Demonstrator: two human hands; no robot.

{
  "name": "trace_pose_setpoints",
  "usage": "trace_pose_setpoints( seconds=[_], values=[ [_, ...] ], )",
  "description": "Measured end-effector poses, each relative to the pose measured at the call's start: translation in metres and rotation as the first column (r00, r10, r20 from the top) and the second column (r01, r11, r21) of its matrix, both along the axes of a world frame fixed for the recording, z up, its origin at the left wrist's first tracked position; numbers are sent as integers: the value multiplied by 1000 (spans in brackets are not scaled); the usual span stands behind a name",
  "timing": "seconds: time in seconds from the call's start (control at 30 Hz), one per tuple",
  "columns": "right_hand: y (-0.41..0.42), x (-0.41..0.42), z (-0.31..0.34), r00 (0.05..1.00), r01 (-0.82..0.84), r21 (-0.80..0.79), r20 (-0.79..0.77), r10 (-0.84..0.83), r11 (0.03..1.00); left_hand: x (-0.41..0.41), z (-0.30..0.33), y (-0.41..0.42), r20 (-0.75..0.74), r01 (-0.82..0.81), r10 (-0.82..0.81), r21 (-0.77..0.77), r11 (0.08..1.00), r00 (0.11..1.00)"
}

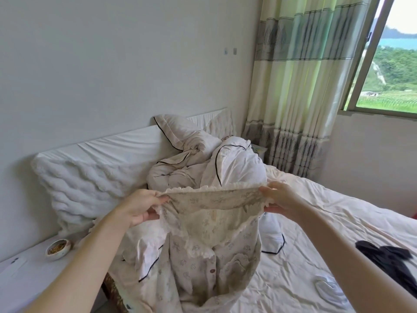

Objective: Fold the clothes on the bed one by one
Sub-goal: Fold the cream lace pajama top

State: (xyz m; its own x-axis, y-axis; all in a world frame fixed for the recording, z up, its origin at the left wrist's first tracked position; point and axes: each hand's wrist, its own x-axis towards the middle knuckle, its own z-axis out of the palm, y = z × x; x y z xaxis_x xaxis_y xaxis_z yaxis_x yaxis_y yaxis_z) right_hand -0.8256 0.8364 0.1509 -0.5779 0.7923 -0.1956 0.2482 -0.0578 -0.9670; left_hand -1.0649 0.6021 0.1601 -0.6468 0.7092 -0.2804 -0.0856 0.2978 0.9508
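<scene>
A cream pyjama top [209, 251] with a small flower print, frilled trim and brown buttons hangs in the air in front of me over the bed [304, 267]. My left hand [141, 207] pinches its upper edge on the left. My right hand [281, 199] pinches the same edge on the right, so the edge is stretched taut between them. The lower part of the top drapes down to the bed's near edge. A black garment [390, 259] lies crumpled on the sheet at the right.
A bundled white duvet with dark piping [203, 163] and a ridged pillow [83, 184] lie at the headboard. A white bedside table [27, 279] holds a small bowl [58, 249] at the lower left. Curtain [300, 86] and open window [394, 64] stand at the right. A small white item [327, 288] lies on the sheet.
</scene>
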Motion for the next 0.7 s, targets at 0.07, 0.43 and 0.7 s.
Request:
trace_pose_setpoints(
  seconds=[0.07, 0.43, 0.7],
  values=[
    [-2, 7, -9, 989, -76, -334, -144, 29, 940, 1, -16, -7, 236, -29, 18, 47, 998, 972],
    [3, 12, -30, 948, -297, -573, -271, 165, 764, -17, -32, -32, 523, -187, 149, 21, 982, 839],
    [-11, 11, -10, 917, -392, 59, -52, 395, 918, -29, -21, -33, 539, -215, 130, 98, 972, 832]
  ],
)
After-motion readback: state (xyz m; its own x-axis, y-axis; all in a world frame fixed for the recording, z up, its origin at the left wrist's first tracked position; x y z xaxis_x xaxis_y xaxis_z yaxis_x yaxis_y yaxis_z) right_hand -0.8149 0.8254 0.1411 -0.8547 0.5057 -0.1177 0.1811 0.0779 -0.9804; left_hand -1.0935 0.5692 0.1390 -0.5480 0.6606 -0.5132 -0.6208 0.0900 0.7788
